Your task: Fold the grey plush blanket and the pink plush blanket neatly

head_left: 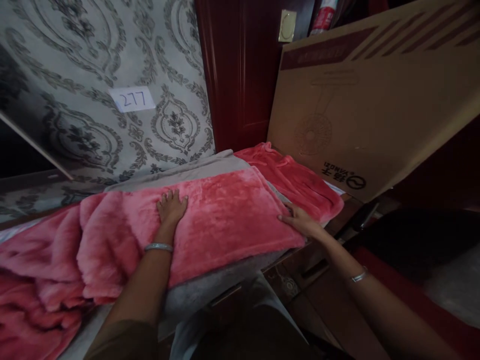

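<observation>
A fluffy pink blanket (225, 220) lies across a narrow surface in front of me, flat in its middle part and bunched into thick folds on the left. My left hand (171, 206) rests palm down on the flat part, fingers spread. At the blanket's right edge, my right hand (299, 220) has its thumb on top and its fingers at or under the border, gripping it. Beneath the blanket, a grey cloth (195, 170) shows along the back and front. A darker red-pink cloth (300, 182) lies rumpled beyond my right hand.
A large cardboard box (360, 110) leans at the right rear, beside a dark red wooden panel (243, 75). Patterned wallpaper (168, 60) covers the wall behind, with a paper label (132, 99) reading 277. Drawers (303, 272) sit below the surface on the right.
</observation>
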A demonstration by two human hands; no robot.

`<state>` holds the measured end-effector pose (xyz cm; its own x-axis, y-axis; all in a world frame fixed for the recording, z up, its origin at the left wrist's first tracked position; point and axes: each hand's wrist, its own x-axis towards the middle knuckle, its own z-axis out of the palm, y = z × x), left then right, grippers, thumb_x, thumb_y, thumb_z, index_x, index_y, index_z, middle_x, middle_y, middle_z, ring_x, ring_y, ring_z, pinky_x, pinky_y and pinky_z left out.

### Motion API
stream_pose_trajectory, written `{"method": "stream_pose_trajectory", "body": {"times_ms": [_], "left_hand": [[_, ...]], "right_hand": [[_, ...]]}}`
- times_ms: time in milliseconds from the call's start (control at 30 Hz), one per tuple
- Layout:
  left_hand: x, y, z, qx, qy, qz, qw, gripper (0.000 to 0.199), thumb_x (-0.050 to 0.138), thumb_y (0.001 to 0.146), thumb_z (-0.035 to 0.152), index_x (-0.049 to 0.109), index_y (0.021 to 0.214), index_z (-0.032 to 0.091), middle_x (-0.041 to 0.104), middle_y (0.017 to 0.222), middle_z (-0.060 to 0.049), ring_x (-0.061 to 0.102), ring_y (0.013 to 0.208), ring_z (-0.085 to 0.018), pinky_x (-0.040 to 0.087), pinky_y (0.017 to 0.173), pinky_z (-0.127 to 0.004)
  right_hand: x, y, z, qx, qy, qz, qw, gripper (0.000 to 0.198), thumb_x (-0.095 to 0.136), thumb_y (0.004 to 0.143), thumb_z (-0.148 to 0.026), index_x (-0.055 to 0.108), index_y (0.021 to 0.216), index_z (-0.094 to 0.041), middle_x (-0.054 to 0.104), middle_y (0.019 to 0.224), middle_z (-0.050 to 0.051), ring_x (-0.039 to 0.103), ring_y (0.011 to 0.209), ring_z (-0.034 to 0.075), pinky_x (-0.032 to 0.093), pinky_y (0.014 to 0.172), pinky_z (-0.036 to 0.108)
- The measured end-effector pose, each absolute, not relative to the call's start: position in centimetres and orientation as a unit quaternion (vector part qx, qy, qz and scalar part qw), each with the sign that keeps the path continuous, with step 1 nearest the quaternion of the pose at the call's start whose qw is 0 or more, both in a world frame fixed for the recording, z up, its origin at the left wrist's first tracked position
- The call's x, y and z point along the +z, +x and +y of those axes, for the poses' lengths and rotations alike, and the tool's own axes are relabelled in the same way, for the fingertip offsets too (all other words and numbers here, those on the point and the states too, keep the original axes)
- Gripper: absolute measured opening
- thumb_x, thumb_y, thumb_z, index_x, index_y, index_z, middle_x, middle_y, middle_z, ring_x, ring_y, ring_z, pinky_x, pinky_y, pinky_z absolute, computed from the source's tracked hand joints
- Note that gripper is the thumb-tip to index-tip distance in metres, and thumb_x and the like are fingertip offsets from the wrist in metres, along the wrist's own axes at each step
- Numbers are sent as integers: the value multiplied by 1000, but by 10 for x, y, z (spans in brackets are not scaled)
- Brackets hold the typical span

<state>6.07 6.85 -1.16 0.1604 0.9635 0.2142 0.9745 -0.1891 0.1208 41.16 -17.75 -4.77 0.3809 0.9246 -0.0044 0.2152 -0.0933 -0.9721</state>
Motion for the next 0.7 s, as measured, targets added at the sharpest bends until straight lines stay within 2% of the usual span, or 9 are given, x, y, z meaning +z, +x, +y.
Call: {"method": "stream_pose_trajectory", "body": {"times_ms": [100, 167, 300, 400, 467, 533, 700], "left_hand": [[-9, 59, 68, -123, -763, -635, 17, 62, 31, 99, 45, 46, 150, 13, 38, 161, -19, 32, 149, -39, 30, 117, -61], [-1, 59, 67, -118, -760, -640, -1, 59, 35, 99, 44, 48, 148, 13, 39, 160, -20, 33, 148, -40, 31, 116, -62], [24, 86, 65, -130, -767, -628, -10, 46, 39, 101, 38, 58, 135, 15, 51, 150, -21, 43, 141, -42, 36, 111, -66], [39, 138, 63, -146, -836, -529, -9, 41, 40, 102, 31, 59, 134, 14, 54, 149, -16, 48, 139, -31, 38, 115, -48], [40, 181, 66, -142, -878, -457, -24, 37, 44, 101, 30, 62, 132, 17, 60, 145, -11, 54, 134, -23, 40, 114, -36], [38, 223, 72, -138, -900, -412, -38, 33, 48, 101, 32, 66, 126, 19, 66, 137, -9, 59, 127, -21, 43, 111, -34], [32, 298, 98, -165, -912, -373, -41, 36, 52, 100, 42, 71, 112, 15, 74, 115, -13, 69, 103, -22, 53, 94, -35]], "right_hand": [[-55, 409, -182, 260, -677, -443, 527, 56, 80, 63, -41, 69, 115, -21, 71, 123, 9, 62, 117, 30, 44, 109, 46], [-60, 407, -183, 253, -671, -446, 535, 53, 76, 65, -43, 69, 113, -21, 72, 119, 10, 64, 113, 30, 46, 107, 45], [-67, 404, -181, 260, -647, -457, 553, 51, 73, 69, -50, 69, 110, -21, 73, 116, 10, 66, 110, 31, 49, 102, 46], [-68, 404, -181, 274, -642, -444, 563, 54, 73, 69, -56, 70, 111, -22, 74, 115, 10, 67, 108, 33, 51, 100, 48], [-69, 403, -182, 300, -636, -429, 567, 56, 73, 69, -59, 70, 111, -23, 74, 115, 10, 68, 106, 33, 54, 96, 48], [-71, 404, -184, 323, -626, -415, 576, 57, 73, 69, -61, 69, 113, -24, 74, 115, 10, 69, 104, 34, 57, 91, 48], [-74, 402, -188, 338, -611, -394, 598, 57, 71, 72, -64, 69, 115, -27, 74, 114, 10, 70, 99, 32, 58, 87, 48]]}}
